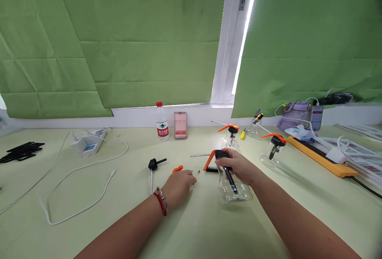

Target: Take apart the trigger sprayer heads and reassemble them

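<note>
My right hand [238, 165] is wrapped round the neck of a clear spray bottle [237, 195] with a black head, an orange trigger and a black tube inside. The bottle is slightly tilted, and a thin metal spout [199, 155] points left by its head. My left hand [179, 187] rests on the table with its fingers pinched. Something whitish shows under its fingertips, too hidden to name. Beyond that hand lies a loose orange trigger [178, 168], with tiny parts [199, 171] to its right. A black part with a spring [212, 169] lies behind the bottle.
Left of my hands lies a black pump head [153, 164] with a metal tube. Similar bottles [229, 143] [270, 159] stand behind and right. Further off are a water bottle [162, 123], a pink card [180, 125], screwdrivers [255, 120], an orange power strip [322, 157] and white cables [80, 167].
</note>
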Motion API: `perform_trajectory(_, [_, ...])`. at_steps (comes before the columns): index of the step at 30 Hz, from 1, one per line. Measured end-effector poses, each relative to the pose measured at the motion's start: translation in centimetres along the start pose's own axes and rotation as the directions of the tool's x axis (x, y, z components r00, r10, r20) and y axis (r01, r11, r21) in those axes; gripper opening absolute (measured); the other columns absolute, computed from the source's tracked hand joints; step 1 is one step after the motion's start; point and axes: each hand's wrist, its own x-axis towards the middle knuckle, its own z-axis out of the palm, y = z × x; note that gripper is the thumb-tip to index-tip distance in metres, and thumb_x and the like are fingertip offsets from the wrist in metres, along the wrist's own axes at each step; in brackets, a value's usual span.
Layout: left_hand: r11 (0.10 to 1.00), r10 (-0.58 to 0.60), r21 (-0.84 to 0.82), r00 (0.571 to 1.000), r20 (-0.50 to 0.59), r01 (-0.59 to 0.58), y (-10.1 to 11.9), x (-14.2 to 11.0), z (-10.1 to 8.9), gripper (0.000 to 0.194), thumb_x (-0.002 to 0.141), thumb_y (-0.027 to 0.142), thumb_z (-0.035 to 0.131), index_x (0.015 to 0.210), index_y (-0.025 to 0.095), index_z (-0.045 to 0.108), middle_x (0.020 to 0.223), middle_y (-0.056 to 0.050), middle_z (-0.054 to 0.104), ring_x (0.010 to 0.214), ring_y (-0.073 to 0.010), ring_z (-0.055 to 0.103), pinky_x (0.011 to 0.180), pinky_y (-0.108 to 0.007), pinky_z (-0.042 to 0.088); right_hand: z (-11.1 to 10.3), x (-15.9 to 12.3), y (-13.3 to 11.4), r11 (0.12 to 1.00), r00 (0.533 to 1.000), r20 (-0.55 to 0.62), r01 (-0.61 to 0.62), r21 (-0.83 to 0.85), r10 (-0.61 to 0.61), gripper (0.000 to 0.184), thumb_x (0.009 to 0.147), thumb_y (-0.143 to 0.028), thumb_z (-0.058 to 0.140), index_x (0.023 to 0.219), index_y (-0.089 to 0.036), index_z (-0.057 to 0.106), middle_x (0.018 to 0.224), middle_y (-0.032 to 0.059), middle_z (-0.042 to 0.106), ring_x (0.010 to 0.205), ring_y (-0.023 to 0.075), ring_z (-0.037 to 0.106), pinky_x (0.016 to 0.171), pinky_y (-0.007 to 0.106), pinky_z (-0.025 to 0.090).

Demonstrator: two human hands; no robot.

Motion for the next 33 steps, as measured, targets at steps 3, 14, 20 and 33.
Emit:
perform_trajectory(3, [0.998,0.013,0.058,0.997,0.07,-0.017,-0.1,1.0,0.4,0.013,0.067,0.012,0.054,0.055,0.019,0.057,0.066,-0.004,0.057,0.06,-0.017,0.053,0.056,-0.027,0.037,-0.2,0.3,0.2,1.0,1.0,-0.007,0.016,0.004,-0.016,0.031,0.062,-0.028,0.071,0.085,-0.018,0.052,0.06,-0.0048,0.049,0.049,0.0085,0.042,0.042,0.022,0.024])
perform_trajectory(14, [0.958,-0.093,0.28,0.991,0.095,0.063,0.6,4.4,1.3,0.017,0.07,0.012,0.05,0.063,0.018,0.065,0.074,-0.009,0.063,0.069,-0.0215,0.059,0.059,-0.029,0.039,-0.6,0.5,0.5,0.998,0.999,0.032,0.03,0.061,-0.032,0.03,0.064,-0.027,0.071,0.083,-0.018,0.049,0.061,-0.0049,0.049,0.052,0.0091,0.046,0.045,0.022,0.03])
perform_trajectory(20, [0.938,-0.127,0.335,0.987,0.095,0.088,1.1,4.5,1.3,0.021,0.077,0.017,0.048,0.069,0.016,0.067,0.077,-0.01,0.065,0.071,-0.0221,0.06,0.061,-0.03,0.04,-0.7,0.6,0.4,0.999,0.999,0.031,0.028,0.037,-0.029,0.03,0.065,-0.027,0.071,0.084,-0.018,0.05,0.061,-0.005,0.048,0.051,0.0081,0.045,0.042,0.02,0.029])
perform_trajectory(33, [0.933,-0.111,0.352,0.991,0.074,0.078,1.8,4.1,1.6,0.021,0.078,0.012,0.045,0.073,0.02,0.064,0.08,-0.005,0.063,0.072,-0.0188,0.059,0.058,-0.027,0.037,-0.9,0.5,0.1,0.997,0.998,0.046,0.041,0.061,-0.044,0.029,0.065,-0.027,0.071,0.08,-0.019,0.047,0.058,-0.007,0.045,0.047,0.0069,0.042,0.04,0.02,0.029])
